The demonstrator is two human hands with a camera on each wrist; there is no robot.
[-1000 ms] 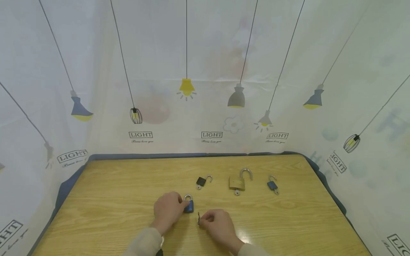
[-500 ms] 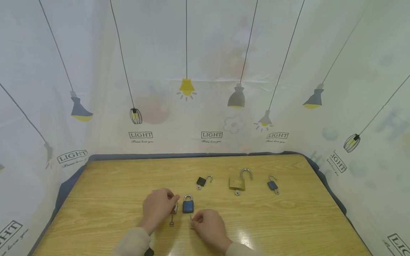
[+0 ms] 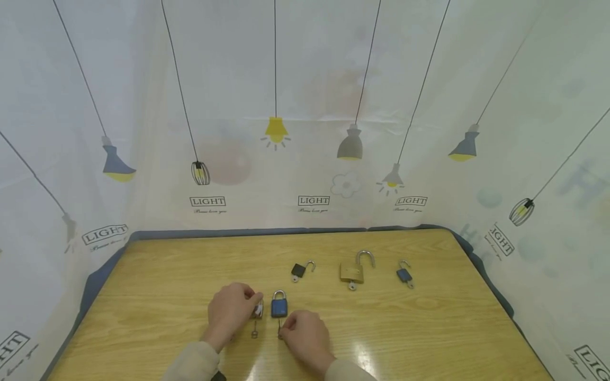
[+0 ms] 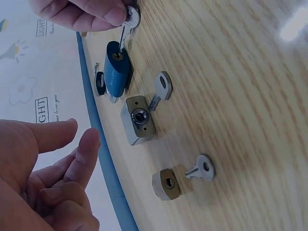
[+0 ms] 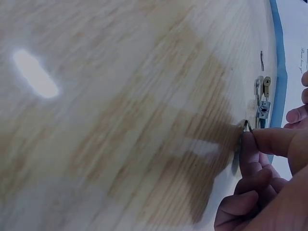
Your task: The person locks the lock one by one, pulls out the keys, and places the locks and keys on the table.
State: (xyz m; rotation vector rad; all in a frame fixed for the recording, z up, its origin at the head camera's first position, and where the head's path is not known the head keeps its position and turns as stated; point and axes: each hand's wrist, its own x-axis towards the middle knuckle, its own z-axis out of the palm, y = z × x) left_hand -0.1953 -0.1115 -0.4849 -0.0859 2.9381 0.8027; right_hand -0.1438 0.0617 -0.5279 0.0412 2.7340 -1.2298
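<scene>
My right hand (image 3: 305,336) pinches a silver key (image 4: 132,18) between thumb and finger. The key's tip is right at the keyhole of the blue padlock (image 3: 279,307), which lies on the table with its shackle closed. My left hand (image 3: 231,312) holds nothing; thumb and forefinger stand apart, close by a silver-sided padlock (image 4: 137,119). A loose key (image 4: 163,85) lies in front of that lock's keyhole. Farther to the left, a smaller padlock (image 4: 166,184) has its own key (image 4: 204,167) before it; in the head view my left hand hides this pair.
Toward the back of the wooden table (image 3: 181,264) lie three padlocks with raised shackles and keys in them: a black one (image 3: 298,270), a large brass one (image 3: 351,273) and a small blue one (image 3: 404,275). A cloth printed with lamps (image 3: 310,159) hangs behind.
My left hand has let go of the blue padlock and moved left, to the silver-sided one. My right hand has carried the key leftward to the blue padlock's keyhole end.
</scene>
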